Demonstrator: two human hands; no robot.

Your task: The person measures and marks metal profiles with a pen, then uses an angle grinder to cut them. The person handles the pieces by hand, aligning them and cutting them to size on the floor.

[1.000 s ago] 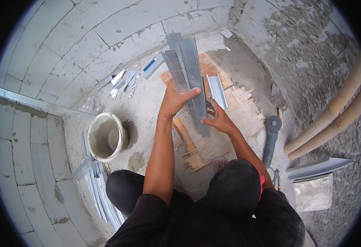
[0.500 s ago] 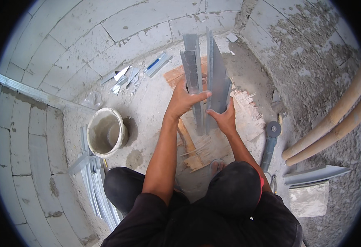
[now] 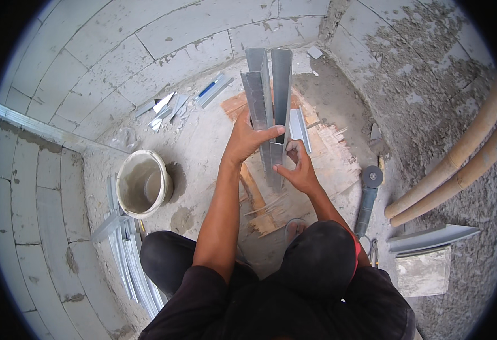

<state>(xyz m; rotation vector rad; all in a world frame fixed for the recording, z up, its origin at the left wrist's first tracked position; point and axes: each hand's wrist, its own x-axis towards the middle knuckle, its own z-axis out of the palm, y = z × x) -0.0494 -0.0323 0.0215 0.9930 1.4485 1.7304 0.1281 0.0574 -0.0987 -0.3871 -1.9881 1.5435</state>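
left grip [image 3: 248,139] and right grip [image 3: 296,170] around upright metal channels [image 3: 271,96]

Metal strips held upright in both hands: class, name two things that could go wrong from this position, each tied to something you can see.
1. The metal strips stand on end, gripped only low down by the left hand and right hand; the loose tops could fan apart or tip.
2. Bare fingers wrap the thin edges, so a slipping strip might cut them.
3. The angle grinder lies close beside the right forearm, a possible snag.

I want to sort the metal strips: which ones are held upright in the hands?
The bundle of grey metal profiles, standing on end between left hand and right hand; the others lie on the floor.
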